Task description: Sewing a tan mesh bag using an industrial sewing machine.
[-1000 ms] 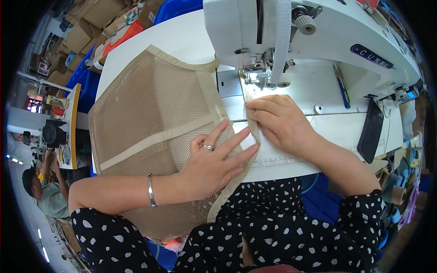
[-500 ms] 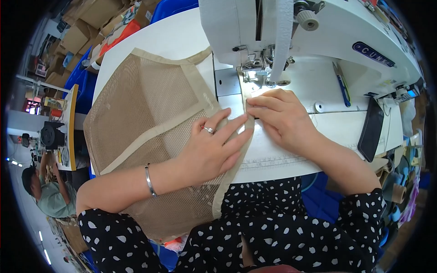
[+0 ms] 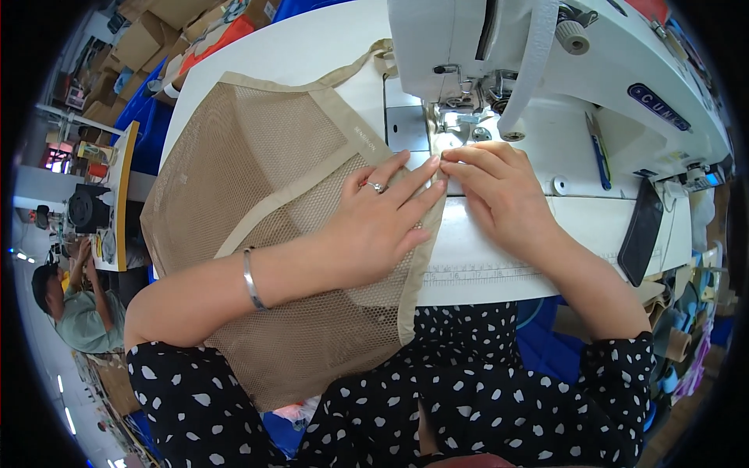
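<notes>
A large piece of brown mesh fabric [image 3: 257, 148] with beige binding lies over the table's left side and hangs toward my lap. Its bound right edge [image 3: 425, 253] runs up to the metal presser foot [image 3: 460, 121] of a white sewing machine [image 3: 441, 51]. My left hand [image 3: 374, 222] rests flat on the mesh beside this edge, fingers spread. Just before the presser foot, my right hand [image 3: 503, 187] has its fingertips together on the binding, pinching it. The needle tip cannot be made out.
To the right lie thread snips [image 3: 599, 152], a small white bobbin-like disc [image 3: 559, 185] and a black phone [image 3: 640, 234]. A ruler scale [image 3: 484, 273] runs along the table's front. Cardboard boxes [image 3: 148, 35] stand far left, and another person [image 3: 86, 304] sits at a bench.
The mesh has slid a little away from me along the machine, and its far binding now curls beside the machine head. Both hands have moved slightly forward with it. The view has shifted a bit.
</notes>
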`<control>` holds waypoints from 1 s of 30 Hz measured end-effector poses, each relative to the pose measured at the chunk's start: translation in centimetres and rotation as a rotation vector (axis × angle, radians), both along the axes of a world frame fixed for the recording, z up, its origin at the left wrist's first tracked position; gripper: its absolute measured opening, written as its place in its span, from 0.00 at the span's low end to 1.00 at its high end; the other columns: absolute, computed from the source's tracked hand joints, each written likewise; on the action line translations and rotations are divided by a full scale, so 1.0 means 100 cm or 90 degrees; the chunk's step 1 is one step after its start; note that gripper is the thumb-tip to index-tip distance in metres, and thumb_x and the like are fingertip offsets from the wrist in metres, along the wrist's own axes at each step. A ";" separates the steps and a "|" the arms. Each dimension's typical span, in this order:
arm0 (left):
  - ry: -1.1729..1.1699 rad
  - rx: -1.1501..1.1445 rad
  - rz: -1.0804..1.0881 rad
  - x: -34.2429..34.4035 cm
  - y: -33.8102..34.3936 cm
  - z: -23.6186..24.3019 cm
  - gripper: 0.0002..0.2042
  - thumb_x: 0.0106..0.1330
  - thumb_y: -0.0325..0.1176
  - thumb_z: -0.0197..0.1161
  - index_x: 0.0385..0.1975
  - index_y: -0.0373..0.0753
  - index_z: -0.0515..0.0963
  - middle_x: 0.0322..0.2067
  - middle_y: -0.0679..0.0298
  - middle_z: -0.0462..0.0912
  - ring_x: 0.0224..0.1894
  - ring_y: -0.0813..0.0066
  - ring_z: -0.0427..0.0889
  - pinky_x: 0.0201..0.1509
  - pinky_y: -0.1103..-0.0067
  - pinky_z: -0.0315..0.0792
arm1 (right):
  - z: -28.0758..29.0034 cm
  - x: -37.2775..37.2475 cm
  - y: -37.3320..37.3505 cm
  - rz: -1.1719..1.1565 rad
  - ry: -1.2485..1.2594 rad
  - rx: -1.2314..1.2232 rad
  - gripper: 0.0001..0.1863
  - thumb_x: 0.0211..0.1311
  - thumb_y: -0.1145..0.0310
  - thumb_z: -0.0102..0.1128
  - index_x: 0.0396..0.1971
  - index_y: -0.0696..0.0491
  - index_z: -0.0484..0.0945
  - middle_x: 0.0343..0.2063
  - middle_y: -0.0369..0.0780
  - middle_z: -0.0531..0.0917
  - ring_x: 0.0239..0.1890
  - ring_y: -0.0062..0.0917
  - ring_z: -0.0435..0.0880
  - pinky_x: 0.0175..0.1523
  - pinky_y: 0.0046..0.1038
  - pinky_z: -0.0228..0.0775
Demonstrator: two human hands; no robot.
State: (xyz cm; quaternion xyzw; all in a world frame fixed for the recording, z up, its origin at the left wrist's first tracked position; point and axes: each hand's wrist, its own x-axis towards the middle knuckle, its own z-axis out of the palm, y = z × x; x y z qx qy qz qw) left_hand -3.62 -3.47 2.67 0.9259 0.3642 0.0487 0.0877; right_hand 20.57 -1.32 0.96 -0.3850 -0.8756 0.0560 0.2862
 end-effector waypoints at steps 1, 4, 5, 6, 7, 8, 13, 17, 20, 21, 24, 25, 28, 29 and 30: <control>0.000 -0.001 0.002 -0.002 0.003 0.001 0.31 0.71 0.42 0.60 0.72 0.42 0.64 0.75 0.59 0.57 0.75 0.51 0.56 0.72 0.51 0.54 | 0.000 0.000 0.000 0.002 0.000 -0.001 0.19 0.57 0.76 0.62 0.50 0.51 0.82 0.53 0.34 0.81 0.58 0.31 0.76 0.62 0.38 0.67; -0.017 -0.036 -0.043 -0.008 0.010 0.004 0.31 0.71 0.43 0.60 0.72 0.42 0.64 0.75 0.58 0.57 0.75 0.51 0.55 0.73 0.52 0.53 | 0.001 0.000 0.000 0.001 -0.009 -0.003 0.18 0.58 0.76 0.62 0.50 0.52 0.82 0.53 0.34 0.82 0.57 0.31 0.76 0.62 0.38 0.67; -0.015 -0.013 -0.050 -0.009 0.011 0.002 0.31 0.71 0.44 0.60 0.72 0.42 0.64 0.74 0.57 0.58 0.75 0.51 0.55 0.73 0.52 0.54 | 0.000 -0.001 -0.001 -0.002 -0.006 -0.002 0.18 0.58 0.76 0.62 0.50 0.52 0.82 0.53 0.34 0.82 0.57 0.31 0.76 0.62 0.38 0.67; -0.015 0.009 -0.058 -0.010 0.013 0.001 0.31 0.71 0.44 0.60 0.72 0.42 0.64 0.73 0.57 0.59 0.75 0.52 0.56 0.73 0.52 0.55 | 0.000 -0.001 -0.001 -0.007 -0.004 -0.002 0.17 0.59 0.75 0.61 0.50 0.52 0.82 0.53 0.34 0.82 0.57 0.31 0.77 0.62 0.37 0.67; -0.015 0.009 -0.057 -0.009 0.013 0.000 0.31 0.71 0.44 0.60 0.72 0.42 0.64 0.73 0.57 0.59 0.75 0.52 0.56 0.73 0.52 0.55 | 0.000 -0.002 -0.001 -0.006 -0.004 -0.001 0.17 0.59 0.75 0.61 0.50 0.52 0.82 0.53 0.34 0.82 0.57 0.31 0.77 0.62 0.37 0.67; -0.015 0.025 -0.050 -0.008 0.014 0.000 0.30 0.71 0.45 0.60 0.71 0.42 0.65 0.72 0.57 0.61 0.75 0.52 0.57 0.73 0.52 0.55 | 0.000 -0.003 0.000 -0.003 0.000 0.002 0.17 0.59 0.75 0.61 0.49 0.52 0.82 0.53 0.34 0.82 0.57 0.31 0.77 0.62 0.37 0.67; -0.018 0.045 -0.031 0.003 0.020 -0.002 0.27 0.71 0.45 0.60 0.68 0.42 0.68 0.69 0.57 0.65 0.74 0.52 0.59 0.73 0.51 0.57 | 0.000 -0.001 0.000 -0.010 0.004 0.001 0.15 0.61 0.75 0.60 0.49 0.53 0.81 0.52 0.35 0.82 0.56 0.31 0.77 0.61 0.37 0.68; -0.023 0.050 -0.015 0.002 0.024 -0.001 0.25 0.72 0.44 0.59 0.65 0.42 0.68 0.69 0.56 0.66 0.74 0.53 0.60 0.73 0.50 0.57 | 0.001 -0.003 0.001 -0.010 -0.004 -0.001 0.15 0.61 0.75 0.60 0.49 0.54 0.81 0.52 0.36 0.82 0.56 0.32 0.77 0.61 0.37 0.68; -0.031 0.055 -0.006 0.005 0.028 -0.001 0.25 0.72 0.45 0.59 0.65 0.42 0.68 0.69 0.55 0.65 0.74 0.52 0.59 0.74 0.49 0.56 | 0.002 -0.002 0.000 -0.018 -0.010 0.000 0.16 0.61 0.75 0.61 0.49 0.54 0.81 0.52 0.36 0.82 0.56 0.32 0.77 0.60 0.37 0.68; -0.038 0.049 -0.001 0.005 0.030 -0.001 0.25 0.72 0.46 0.59 0.64 0.42 0.68 0.70 0.53 0.65 0.75 0.52 0.59 0.74 0.49 0.55 | 0.001 -0.003 0.001 -0.024 -0.011 -0.003 0.16 0.61 0.74 0.61 0.50 0.54 0.81 0.52 0.36 0.82 0.56 0.33 0.77 0.60 0.38 0.68; -0.056 0.047 0.011 0.009 0.037 -0.010 0.24 0.72 0.48 0.58 0.62 0.41 0.69 0.70 0.51 0.64 0.75 0.51 0.60 0.74 0.48 0.55 | -0.001 -0.002 0.002 -0.024 -0.025 0.002 0.16 0.62 0.75 0.61 0.51 0.54 0.80 0.53 0.37 0.82 0.56 0.33 0.77 0.60 0.38 0.68; -0.076 0.078 0.010 0.009 0.038 -0.011 0.23 0.72 0.49 0.58 0.60 0.40 0.71 0.68 0.49 0.66 0.74 0.51 0.61 0.74 0.48 0.56 | 0.001 -0.003 0.001 -0.022 -0.031 -0.008 0.17 0.61 0.76 0.60 0.51 0.55 0.80 0.54 0.38 0.81 0.56 0.34 0.77 0.61 0.38 0.68; -0.065 0.058 0.018 0.012 0.039 -0.011 0.22 0.72 0.48 0.58 0.58 0.39 0.72 0.64 0.50 0.69 0.71 0.52 0.64 0.73 0.49 0.57 | 0.004 -0.003 0.000 -0.019 -0.038 -0.013 0.18 0.61 0.77 0.59 0.52 0.55 0.80 0.55 0.38 0.81 0.56 0.35 0.77 0.63 0.38 0.67; -0.114 0.113 0.000 0.010 0.040 -0.017 0.21 0.72 0.48 0.59 0.55 0.38 0.74 0.60 0.51 0.72 0.68 0.53 0.67 0.72 0.52 0.60 | 0.003 -0.004 0.000 -0.021 -0.038 -0.025 0.19 0.60 0.77 0.59 0.52 0.55 0.79 0.56 0.39 0.81 0.57 0.36 0.77 0.63 0.38 0.67; -0.116 0.116 0.012 0.009 0.040 -0.020 0.21 0.72 0.48 0.59 0.55 0.38 0.74 0.60 0.51 0.72 0.68 0.53 0.67 0.72 0.52 0.60 | 0.003 -0.005 0.000 -0.009 -0.042 -0.023 0.19 0.60 0.77 0.59 0.52 0.55 0.79 0.56 0.39 0.81 0.57 0.36 0.77 0.63 0.38 0.67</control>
